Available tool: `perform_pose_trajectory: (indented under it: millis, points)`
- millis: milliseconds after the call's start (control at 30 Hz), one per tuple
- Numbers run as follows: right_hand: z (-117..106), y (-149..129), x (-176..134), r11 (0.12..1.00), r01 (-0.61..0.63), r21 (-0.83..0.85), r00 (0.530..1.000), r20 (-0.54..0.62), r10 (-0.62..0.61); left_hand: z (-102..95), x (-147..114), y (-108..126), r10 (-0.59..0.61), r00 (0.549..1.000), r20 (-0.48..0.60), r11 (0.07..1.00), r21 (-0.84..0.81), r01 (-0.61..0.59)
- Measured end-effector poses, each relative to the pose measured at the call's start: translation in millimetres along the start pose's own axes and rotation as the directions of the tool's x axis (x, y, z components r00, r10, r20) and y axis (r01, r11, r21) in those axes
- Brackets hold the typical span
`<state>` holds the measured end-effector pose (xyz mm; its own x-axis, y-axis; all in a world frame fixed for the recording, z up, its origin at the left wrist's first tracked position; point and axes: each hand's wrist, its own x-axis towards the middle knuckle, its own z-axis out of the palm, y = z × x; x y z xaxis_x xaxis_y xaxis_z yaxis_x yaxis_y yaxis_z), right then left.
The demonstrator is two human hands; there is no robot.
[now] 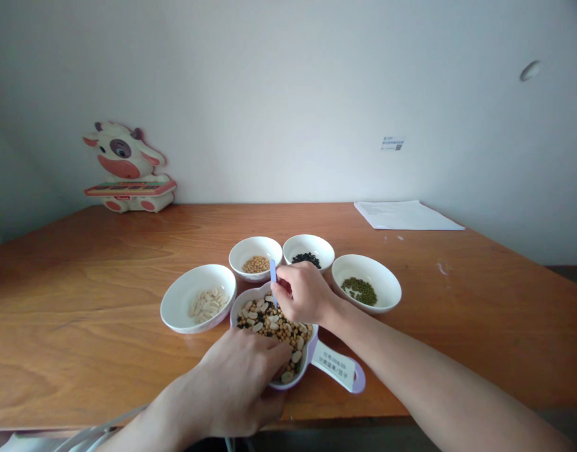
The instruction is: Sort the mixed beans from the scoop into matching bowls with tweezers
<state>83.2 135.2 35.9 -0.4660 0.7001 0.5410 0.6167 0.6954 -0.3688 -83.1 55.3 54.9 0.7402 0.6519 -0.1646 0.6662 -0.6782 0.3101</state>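
Both hands meet over the scoop-shaped bowl of mixed beans (274,326) near the front edge of the tabletop (81,326). Right hand (303,292) is closed narrowly around thin blue tweezers (272,274), pinched between thumb and fingers, with the tips pointing down into the beans at the far side of the bowl. Left hand (241,383) lies on the near rim of the same bowl, fingers curled loosely and resting on the beans, holding nothing that can be seen. A short handle with a white label (334,365) sticks out of the bowl toward the right, close to the front edge.

Four white dishes ring the far side of the bowl: one with pale flat beans (198,306) on the left, one with yellow beans (255,257), one with black beans (308,252), and one with green beans (366,284) on the right, just beside the right wrist. The dishes sit close together, nearly touching.

Wide bare wood lies to the left and right of this cluster. A cow toy (125,169) stands at the back left edge against the wall, and a sheet of paper (405,215) lies at the back right.
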Motion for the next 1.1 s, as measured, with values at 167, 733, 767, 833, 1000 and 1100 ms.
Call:
perform_pose_trajectory:
  millis: [167, 733, 767, 833, 1000, 1100]
  points:
    - [-0.3, -0.4, 0.9, 1.0, -0.016, -0.007, 1.0, 0.009, 0.016, 1.4, -0.3, -0.3, 0.005, 1.0, -0.013, 1.0, 0.0, -0.005]
    - [-3.9, -3.7, 2.4, 0.962, -0.066, 0.264, 0.954, -0.266, 0.138, 0.0, 0.3, 0.3, 0.009, 1.0, -0.018, 1.0, -0.022, -0.009]
    - [-3.3, -2.8, 2.8, 0.958, -0.08, 0.274, 0.945, -0.284, 0.16, -0.4, 0.3, 0.4, 0.013, 1.0, -0.02, 1.0, -0.025, -0.013]
    - [-1.1, 0.0, 3.6, 0.95, -0.115, 0.289, 0.928, -0.309, 0.206, -1.1, 0.3, 0.6, 0.014, 1.0, -0.022, 0.999, -0.028, -0.015]
    - [4.6, 6.6, 4.8, 0.945, -0.135, 0.298, 0.914, -0.33, 0.235, 0.1, 0.6, 0.1, 0.013, 1.0, -0.025, 1.0, -0.021, -0.013]
    - [5.1, 7.6, 5.6, 0.951, -0.123, 0.285, 0.923, -0.319, 0.215, 2.2, 1.0, -0.6, 0.017, 0.999, -0.037, 0.999, -0.031, -0.018]
